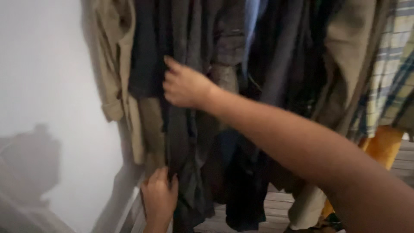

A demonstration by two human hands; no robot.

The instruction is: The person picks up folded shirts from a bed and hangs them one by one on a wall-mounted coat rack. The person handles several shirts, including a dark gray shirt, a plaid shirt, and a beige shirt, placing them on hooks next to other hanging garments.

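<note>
Dark garment, hung among crowded clothes beside the beige shirt, pinched at its lower hem by left hand. Pressed higher up by right hand, fingers loosely curled, clasping nothing visibly. Bare white wall at left; plaid shirt well apart.

A home clothes closet: dark hanging trousers and shirts crowd together, a plaid cotton shirt far right, a plain white wall left.
</note>
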